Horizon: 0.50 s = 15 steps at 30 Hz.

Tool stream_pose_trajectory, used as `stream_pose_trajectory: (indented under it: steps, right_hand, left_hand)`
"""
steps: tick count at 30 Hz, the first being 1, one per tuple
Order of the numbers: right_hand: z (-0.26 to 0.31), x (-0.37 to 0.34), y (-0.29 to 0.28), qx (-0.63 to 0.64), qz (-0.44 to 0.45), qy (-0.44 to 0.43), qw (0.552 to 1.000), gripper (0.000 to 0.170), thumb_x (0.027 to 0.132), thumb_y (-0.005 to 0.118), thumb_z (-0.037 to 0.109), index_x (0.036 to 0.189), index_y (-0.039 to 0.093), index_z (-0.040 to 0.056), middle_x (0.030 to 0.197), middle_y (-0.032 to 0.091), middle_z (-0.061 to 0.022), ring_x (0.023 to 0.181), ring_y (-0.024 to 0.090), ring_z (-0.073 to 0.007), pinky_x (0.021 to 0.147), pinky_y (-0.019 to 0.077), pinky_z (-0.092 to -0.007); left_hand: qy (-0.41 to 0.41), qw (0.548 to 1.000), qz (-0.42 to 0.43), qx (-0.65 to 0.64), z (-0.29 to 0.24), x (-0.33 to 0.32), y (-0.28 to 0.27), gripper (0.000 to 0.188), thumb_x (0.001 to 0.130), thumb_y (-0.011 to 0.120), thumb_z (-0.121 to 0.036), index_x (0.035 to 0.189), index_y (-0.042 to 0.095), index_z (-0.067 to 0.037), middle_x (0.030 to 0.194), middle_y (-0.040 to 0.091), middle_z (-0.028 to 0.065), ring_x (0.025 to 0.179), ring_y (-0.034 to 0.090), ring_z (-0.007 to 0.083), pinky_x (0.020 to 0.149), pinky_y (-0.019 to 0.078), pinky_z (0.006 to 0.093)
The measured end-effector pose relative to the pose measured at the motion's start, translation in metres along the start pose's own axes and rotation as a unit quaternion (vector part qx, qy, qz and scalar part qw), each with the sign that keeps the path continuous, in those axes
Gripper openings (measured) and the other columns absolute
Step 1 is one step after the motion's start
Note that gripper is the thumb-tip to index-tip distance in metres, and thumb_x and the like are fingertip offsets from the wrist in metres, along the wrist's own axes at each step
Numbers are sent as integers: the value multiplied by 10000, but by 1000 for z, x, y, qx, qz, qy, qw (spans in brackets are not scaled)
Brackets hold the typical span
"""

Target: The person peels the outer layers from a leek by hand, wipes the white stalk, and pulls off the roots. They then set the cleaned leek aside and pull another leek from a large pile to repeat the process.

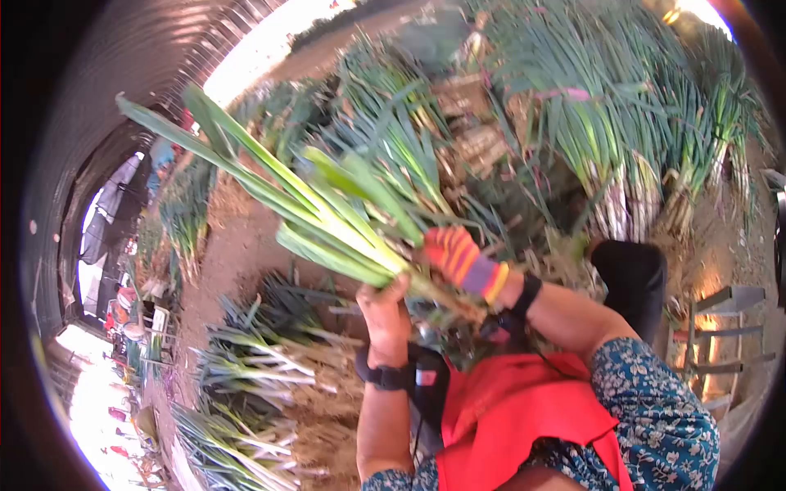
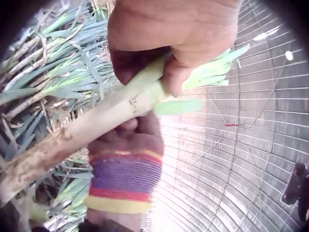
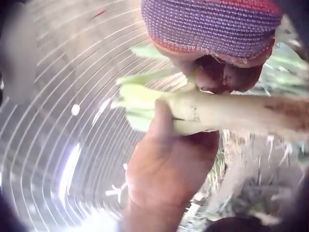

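One leafy green stalk (image 1: pixel 327 214) with a pale lower stem (image 2: pixel 104 113) is held up before the person's chest. The bare left hand (image 1: pixel 386 304) grips it where the leaves meet the stem; in the left wrist view that hand (image 2: pixel 174 34) pinches the stem between thumb and fingers. In a striped orange and purple glove, the right hand (image 1: pixel 464 260) has its fingers curled at the stem's side. The right wrist view shows this gloved hand (image 3: pixel 215 43) against the pale stem (image 3: pixel 236 112), its fingertips partly hidden, opposite the bare hand (image 3: pixel 169 169).
Bundles of green stalks (image 1: pixel 606 106) stand at the back and right. More stalks with pale stems (image 1: pixel 286 360) lie on the ground at lower left. A metal stool (image 1: pixel 725 335) stands at right. A red apron (image 1: pixel 524 409) covers the person's front. Other people are far left.
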State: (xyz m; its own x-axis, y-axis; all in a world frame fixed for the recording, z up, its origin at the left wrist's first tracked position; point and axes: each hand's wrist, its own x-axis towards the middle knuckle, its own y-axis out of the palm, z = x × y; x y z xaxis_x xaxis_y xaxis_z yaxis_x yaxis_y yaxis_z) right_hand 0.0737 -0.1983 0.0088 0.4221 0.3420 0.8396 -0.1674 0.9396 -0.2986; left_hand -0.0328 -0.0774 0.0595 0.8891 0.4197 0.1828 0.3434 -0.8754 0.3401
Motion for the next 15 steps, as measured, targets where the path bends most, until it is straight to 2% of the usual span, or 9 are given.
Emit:
stream_pose_trajectory:
  steps: [2, 3, 4, 5, 8, 11, 13, 14, 15]
  right_hand:
    - [-29, -20, -9, -6, 30, 127, 991, 56, 810, 636, 110, 793, 620, 59, 633, 573, -78, 527, 556, -193, 448, 412, -325]
    - [-42, -32, -20, 112, 9, 254, 961, 72, 797, 660, 115, 793, 608, 65, 643, 589, -78, 546, 572, -226, 467, 422, -338]
    - [-54, -44, -31, 223, -45, 371, 900, 102, 784, 684, 120, 794, 596, 71, 652, 605, -78, 565, 589, -259, 485, 431, -351]
    - [-45, -43, -52, 448, -122, 516, 720, 114, 802, 680, 122, 826, 584, 65, 638, 597, -41, 562, 592, -232, 474, 430, -332]
    - [-25, -57, -86, 308, 4, 597, 741, 167, 839, 666, 146, 917, 572, 31, 653, 598, -27, 570, 594, -180, 495, 459, -317]
    - [13, -86, -88, 211, 141, 286, 924, 315, 816, 696, 198, 1034, 569, 8, 702, 632, -49, 657, 609, -176, 601, 491, -310]
    - [35, -98, -83, 121, 165, 207, 957, 337, 807, 705, 218, 1039, 581, 6, 719, 643, -57, 701, 617, -166, 636, 492, -301]
    - [39, -107, -79, 164, 287, 367, 870, 324, 794, 707, 219, 1022, 596, 18, 727, 648, -79, 711, 626, -176, 632, 485, -303]
    - [41, -113, -74, 201, 393, 507, 740, 311, 781, 709, 220, 1006, 610, 29, 735, 653, -101, 720, 634, -185, 629, 479, -305]
  left_hand:
    - [-7, 1000, -18, 21, -4, -2, -1, 287, 784, 677, -66, 1039, 587, 28, 939, 613, 62, 843, 579, 191, 776, 463, 330]
    - [-2, 1000, 0, -27, -4, 0, -6, 308, 791, 688, -105, 1049, 576, 22, 946, 610, 60, 835, 575, 193, 783, 464, 336]
    - [0, 999, 4, -38, -8, 1, -11, 309, 790, 696, -120, 1041, 579, 16, 942, 610, 59, 837, 576, 195, 787, 466, 341]
    - [9, 999, 8, -49, -15, 2, -15, 310, 788, 704, -136, 1033, 582, 9, 937, 610, 58, 838, 576, 197, 790, 469, 347]
    - [2, 998, 9, -58, -26, 7, -33, 300, 781, 712, -137, 1016, 579, -6, 921, 604, 54, 859, 577, 204, 811, 479, 385]
    - [-22, 998, 20, -58, -27, 10, -40, 302, 785, 709, -134, 1024, 568, -14, 924, 599, 56, 866, 579, 211, 826, 482, 422]
    - [-32, 994, 24, -102, -22, 9, -35, 325, 787, 710, -144, 1046, 558, -19, 929, 596, 59, 871, 578, 214, 829, 481, 430]
    - [-30, 993, 30, -108, -19, 8, -30, 354, 784, 715, -150, 1070, 551, -22, 938, 590, 57, 882, 576, 215, 827, 483, 431]
    - [-31, 993, 35, -108, -16, 7, -23, 354, 784, 715, -150, 1070, 551, -22, 938, 590, 57, 882, 576, 215, 827, 483, 431]
